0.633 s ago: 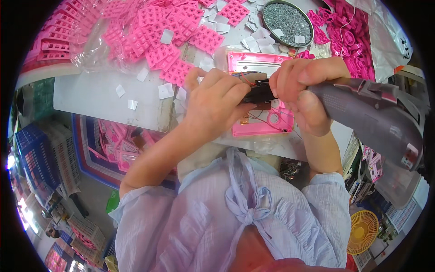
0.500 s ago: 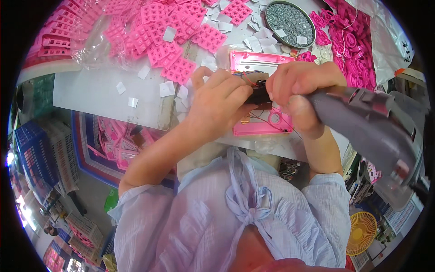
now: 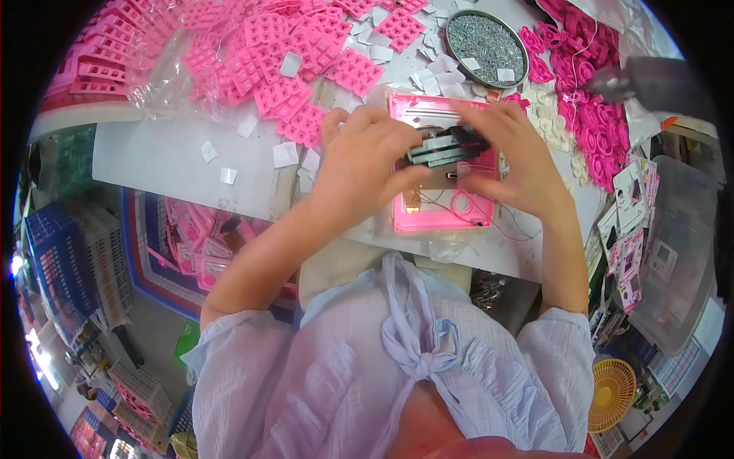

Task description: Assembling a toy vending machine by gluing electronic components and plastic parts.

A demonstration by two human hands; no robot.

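A black part with grey metal strips [image 3: 443, 150] is held over a pink plastic casing [image 3: 432, 222]. My left hand [image 3: 368, 157] grips the part's left end between thumb and fingers. Around its right end curve the fingers and thumb of my right hand [image 3: 521, 157], hiding part of it. Below the part, a brown board [image 3: 440, 179] shows inside the casing, along with thin wires and a pink ring [image 3: 462, 202]. A dark power screwdriver [image 3: 650, 83] is at the upper right, apart from both hands.
Pink keypad frames [image 3: 294, 69] are heaped at the far left among white paper squares. A round tray of small screws [image 3: 489, 50] stands at the back, beside a pile of dark pink parts [image 3: 592, 115]. A blue-rimmed basket [image 3: 138, 237] is at lower left, a clear bin [image 3: 673, 268] at right.
The power screwdriver has left my right hand and swung up to the far right. My right hand has come down onto the black part, which is turned so its grey strips show.
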